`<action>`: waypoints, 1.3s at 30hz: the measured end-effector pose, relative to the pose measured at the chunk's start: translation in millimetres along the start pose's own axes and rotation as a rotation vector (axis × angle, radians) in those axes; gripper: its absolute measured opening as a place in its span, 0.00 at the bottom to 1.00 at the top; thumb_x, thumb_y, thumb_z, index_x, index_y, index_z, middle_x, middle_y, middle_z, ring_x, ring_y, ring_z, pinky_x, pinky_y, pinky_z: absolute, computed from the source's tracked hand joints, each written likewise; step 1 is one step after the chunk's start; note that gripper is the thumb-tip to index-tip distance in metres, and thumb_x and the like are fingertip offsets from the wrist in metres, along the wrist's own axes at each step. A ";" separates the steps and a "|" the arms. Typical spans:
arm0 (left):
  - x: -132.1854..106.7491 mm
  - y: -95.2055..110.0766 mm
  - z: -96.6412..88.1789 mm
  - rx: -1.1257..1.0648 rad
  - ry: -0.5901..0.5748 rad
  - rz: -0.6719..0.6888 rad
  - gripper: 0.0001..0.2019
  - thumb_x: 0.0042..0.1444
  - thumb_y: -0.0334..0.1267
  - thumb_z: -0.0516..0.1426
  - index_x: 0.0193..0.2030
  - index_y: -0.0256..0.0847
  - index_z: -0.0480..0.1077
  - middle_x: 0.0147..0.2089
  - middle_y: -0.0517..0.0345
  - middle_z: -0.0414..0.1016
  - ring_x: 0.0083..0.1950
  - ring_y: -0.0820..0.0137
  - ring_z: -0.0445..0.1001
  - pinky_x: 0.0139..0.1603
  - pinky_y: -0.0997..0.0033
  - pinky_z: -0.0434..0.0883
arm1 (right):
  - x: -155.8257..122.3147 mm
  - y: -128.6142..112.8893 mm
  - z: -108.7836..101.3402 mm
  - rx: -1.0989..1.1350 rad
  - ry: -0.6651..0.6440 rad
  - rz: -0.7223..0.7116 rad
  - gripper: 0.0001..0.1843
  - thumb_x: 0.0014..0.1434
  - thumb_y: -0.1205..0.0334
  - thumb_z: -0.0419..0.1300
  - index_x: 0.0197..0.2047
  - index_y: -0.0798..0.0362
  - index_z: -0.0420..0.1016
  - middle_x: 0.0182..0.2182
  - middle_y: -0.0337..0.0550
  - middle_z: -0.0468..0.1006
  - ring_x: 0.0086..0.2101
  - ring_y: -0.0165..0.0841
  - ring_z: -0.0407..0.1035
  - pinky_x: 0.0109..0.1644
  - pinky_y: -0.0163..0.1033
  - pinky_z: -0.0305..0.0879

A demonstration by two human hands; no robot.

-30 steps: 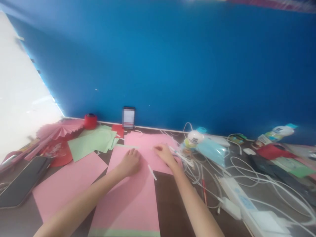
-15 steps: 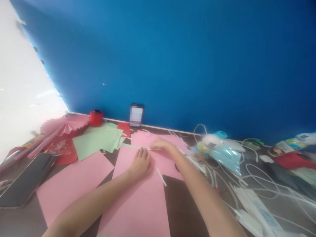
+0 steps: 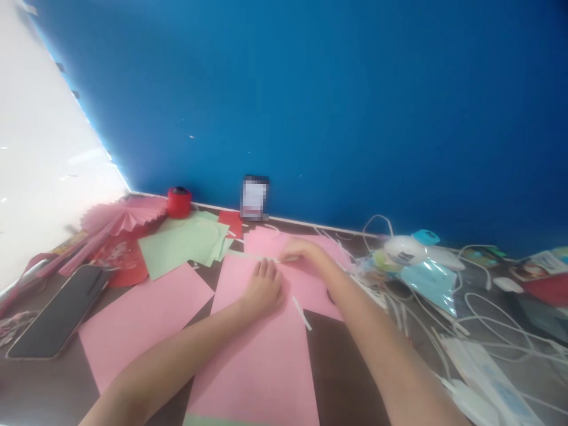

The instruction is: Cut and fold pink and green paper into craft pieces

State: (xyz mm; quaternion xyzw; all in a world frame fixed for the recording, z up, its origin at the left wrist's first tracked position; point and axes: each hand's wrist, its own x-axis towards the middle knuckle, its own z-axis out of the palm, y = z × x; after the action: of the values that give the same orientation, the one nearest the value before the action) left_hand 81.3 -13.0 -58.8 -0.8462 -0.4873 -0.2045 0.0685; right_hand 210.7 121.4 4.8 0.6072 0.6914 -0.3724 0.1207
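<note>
My left hand lies on a long pink sheet of paper, fingers together and resting flat near its far end. Beyond it, my right hand has its fingers closed and pointing left at the far edge of that sheet. A thin pale strip runs along this edge toward the right fingertips. What those fingers pinch, if anything, is too small to make out. More pink paper lies under and beside my right wrist. A short white strip rests on the long sheet's right side.
To the left are another pink sheet, green papers, a dark phone, a pink pleated paper fan and a red round container. White cables and a plastic-wrapped pack crowd the right. A blue wall stands behind.
The view has turned a little, so everything sits further right in the picture. Both hands stay at nearly the same spots on the paper. More of the green edge shows at the bottom.
</note>
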 end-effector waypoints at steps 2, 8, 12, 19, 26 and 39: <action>0.0 -0.3 -0.9 -0.002 -0.009 0.007 0.16 0.54 0.38 0.48 0.45 0.29 0.66 0.54 0.33 0.63 0.56 0.47 0.61 0.54 0.49 0.57 | 0.0 -1.8 -0.9 -0.028 -0.024 0.002 0.10 0.38 0.62 0.61 0.15 0.53 0.64 0.13 0.33 0.60 0.18 0.26 0.55 0.22 0.34 0.51; -0.4 -1.2 -0.9 -0.001 -0.030 0.008 0.17 0.54 0.39 0.48 0.46 0.30 0.65 0.54 0.34 0.63 0.56 0.47 0.60 0.53 0.48 0.56 | -0.1 -5.7 -1.4 -0.074 -0.050 0.023 0.11 0.40 0.60 0.61 0.15 0.53 0.64 0.14 0.33 0.59 0.19 0.26 0.55 0.23 0.34 0.52; -0.5 -1.3 -1.2 0.004 -0.024 0.009 0.18 0.54 0.39 0.48 0.47 0.29 0.64 0.55 0.34 0.62 0.56 0.48 0.60 0.53 0.49 0.56 | -1.3 -8.2 -0.3 -0.088 -0.046 0.020 0.11 0.40 0.60 0.61 0.15 0.53 0.63 0.14 0.33 0.59 0.19 0.26 0.55 0.23 0.34 0.52; 3.4 -3.8 -8.5 -0.034 -0.065 -0.005 0.19 0.49 0.37 0.49 0.48 0.32 0.64 0.59 0.43 0.59 0.53 0.51 0.59 0.50 0.53 0.58 | -2.0 -11.0 -1.0 -0.090 -0.047 0.039 0.10 0.41 0.60 0.61 0.16 0.54 0.66 0.16 0.34 0.61 0.20 0.27 0.57 0.25 0.34 0.53; 7.6 -7.3 -16.9 -0.117 -0.101 -0.030 0.21 0.47 0.38 0.49 0.50 0.36 0.62 0.52 0.46 0.65 0.47 0.56 0.60 0.48 0.55 0.58 | -15.1 -11.6 -7.7 -0.013 -0.085 0.133 0.13 0.40 0.53 0.65 0.23 0.54 0.70 0.18 0.36 0.64 0.22 0.29 0.61 0.26 0.34 0.57; 7.0 -8.7 -15.9 -0.097 -0.130 -0.010 0.25 0.47 0.36 0.48 0.54 0.32 0.60 0.58 0.43 0.61 0.53 0.53 0.59 0.54 0.52 0.55 | -39.4 17.7 -17.2 0.235 -0.034 0.223 0.16 0.39 0.54 0.67 0.18 0.56 0.68 0.14 0.34 0.64 0.19 0.24 0.57 0.24 0.32 0.54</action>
State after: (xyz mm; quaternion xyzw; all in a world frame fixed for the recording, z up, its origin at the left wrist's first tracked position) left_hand 72.5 -7.9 -42.2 -0.8574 -0.4846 -0.1731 -0.0055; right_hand 241.3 103.1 34.6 0.6839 0.5691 -0.4452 0.1010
